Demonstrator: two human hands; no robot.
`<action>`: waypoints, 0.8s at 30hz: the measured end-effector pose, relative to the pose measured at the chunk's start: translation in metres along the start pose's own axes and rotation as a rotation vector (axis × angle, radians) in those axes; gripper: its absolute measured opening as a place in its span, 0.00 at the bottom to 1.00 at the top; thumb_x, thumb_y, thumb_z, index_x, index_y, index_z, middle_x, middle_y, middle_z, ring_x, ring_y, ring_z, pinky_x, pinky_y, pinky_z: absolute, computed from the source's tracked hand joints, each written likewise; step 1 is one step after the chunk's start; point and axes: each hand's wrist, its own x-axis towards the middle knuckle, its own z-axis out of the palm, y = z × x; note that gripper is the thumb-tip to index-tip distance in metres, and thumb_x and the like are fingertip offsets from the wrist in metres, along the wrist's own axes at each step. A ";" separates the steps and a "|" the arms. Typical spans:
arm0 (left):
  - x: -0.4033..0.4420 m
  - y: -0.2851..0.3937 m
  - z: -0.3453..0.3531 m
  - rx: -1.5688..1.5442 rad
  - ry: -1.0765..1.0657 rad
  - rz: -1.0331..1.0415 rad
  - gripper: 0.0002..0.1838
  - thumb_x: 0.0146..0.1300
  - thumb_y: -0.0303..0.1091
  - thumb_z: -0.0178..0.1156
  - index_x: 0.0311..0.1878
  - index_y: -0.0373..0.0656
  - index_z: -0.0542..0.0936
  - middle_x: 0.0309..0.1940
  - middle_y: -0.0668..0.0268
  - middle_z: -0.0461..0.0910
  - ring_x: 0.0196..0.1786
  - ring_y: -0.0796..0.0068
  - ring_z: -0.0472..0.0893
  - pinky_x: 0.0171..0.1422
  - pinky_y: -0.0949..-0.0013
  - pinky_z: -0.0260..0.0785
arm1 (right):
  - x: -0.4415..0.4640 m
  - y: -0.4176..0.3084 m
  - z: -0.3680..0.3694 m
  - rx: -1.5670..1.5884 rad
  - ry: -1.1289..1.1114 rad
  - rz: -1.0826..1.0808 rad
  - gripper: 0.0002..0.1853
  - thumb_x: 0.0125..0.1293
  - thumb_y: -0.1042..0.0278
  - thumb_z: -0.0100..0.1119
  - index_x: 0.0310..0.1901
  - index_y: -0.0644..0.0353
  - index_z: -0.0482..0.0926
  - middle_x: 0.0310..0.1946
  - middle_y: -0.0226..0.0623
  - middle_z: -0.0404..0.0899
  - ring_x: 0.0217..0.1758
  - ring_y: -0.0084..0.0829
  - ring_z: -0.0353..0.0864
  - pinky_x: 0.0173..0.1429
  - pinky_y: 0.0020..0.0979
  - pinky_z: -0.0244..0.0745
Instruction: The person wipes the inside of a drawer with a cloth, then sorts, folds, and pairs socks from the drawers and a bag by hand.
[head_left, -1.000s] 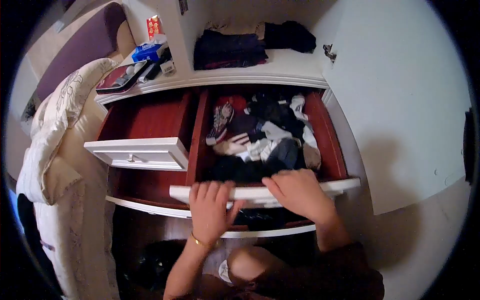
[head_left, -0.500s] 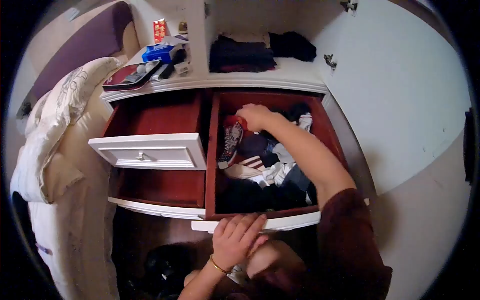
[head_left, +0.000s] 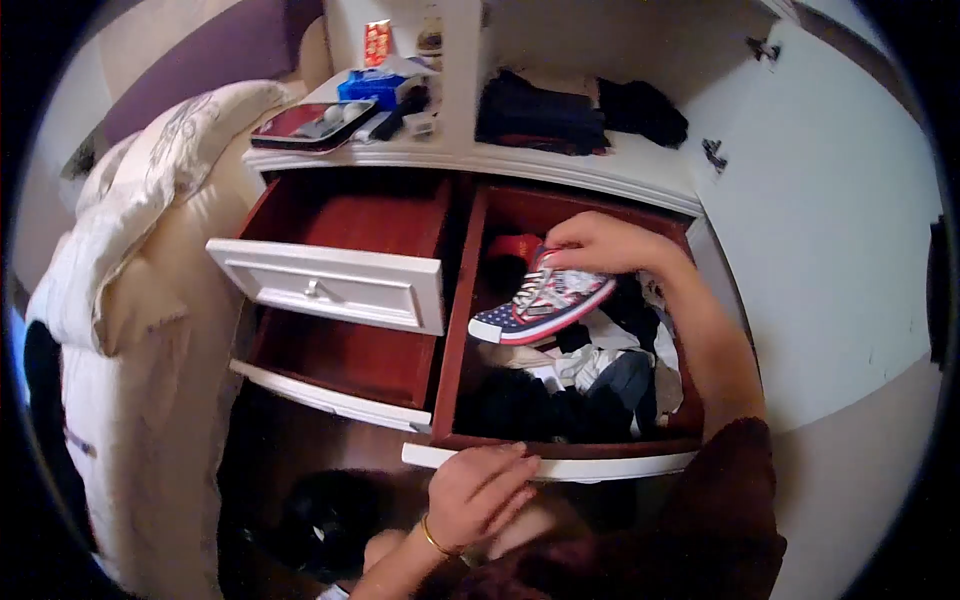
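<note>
Resting at the lower middle of the frame, the left hand [head_left: 480, 495] has its fingers half bent over the white drawer front [head_left: 600, 467] and touches it; whether it grips firmly, I cannot tell. Behind this edge, dark clothes [head_left: 510, 400] and a pale cloth [head_left: 590, 365] lie loosely inside the drawer. Above them, near the centre of the frame, is the patterned sneaker [head_left: 545, 300], with its long axis running diagonally: the white toe cap points to the lower left, and the heel end goes to the upper right. The right hand [head_left: 605, 243] is the nearer one, because it is already touching the sneaker; it comes from the right side of the frame and holds the shoe near its opening, with fingers closed narrowly, though part of them is hidden. The left hand is well apart, almost straight below the toe cap in the frame. Whether the sole is fully free from the clothes, I cannot tell. Just beyond the shoe, to its upper left, a red item [head_left: 515, 245] shows in the drawer. Farther, at the upper middle, folded dark garments [head_left: 545, 115] sit on the shelf.
</note>
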 end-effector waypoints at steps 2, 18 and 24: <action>-0.002 -0.001 -0.013 -0.130 0.145 -0.066 0.18 0.50 0.30 0.67 0.47 0.43 0.82 0.46 0.58 0.80 0.45 0.61 0.81 0.49 0.62 0.74 | -0.012 -0.041 -0.012 0.074 0.043 0.025 0.14 0.68 0.61 0.55 0.40 0.65 0.80 0.29 0.36 0.79 0.34 0.24 0.75 0.41 0.29 0.72; -0.322 -0.059 -0.182 1.049 0.636 -1.386 0.37 0.50 0.34 0.67 0.64 0.47 0.65 0.67 0.50 0.59 0.65 0.48 0.65 0.67 0.55 0.59 | 0.167 -0.281 0.265 -0.330 -0.210 -0.633 0.08 0.55 0.64 0.59 0.32 0.59 0.76 0.27 0.47 0.79 0.35 0.50 0.79 0.39 0.48 0.73; -0.357 -0.058 -0.191 0.642 0.589 -1.576 0.40 0.46 0.16 0.58 0.66 0.55 0.65 0.61 0.52 0.62 0.57 0.50 0.73 0.53 0.58 0.72 | 0.191 -0.326 0.389 -0.446 -0.387 -0.727 0.05 0.53 0.70 0.56 0.30 0.57 0.81 0.30 0.44 0.82 0.38 0.47 0.82 0.41 0.46 0.77</action>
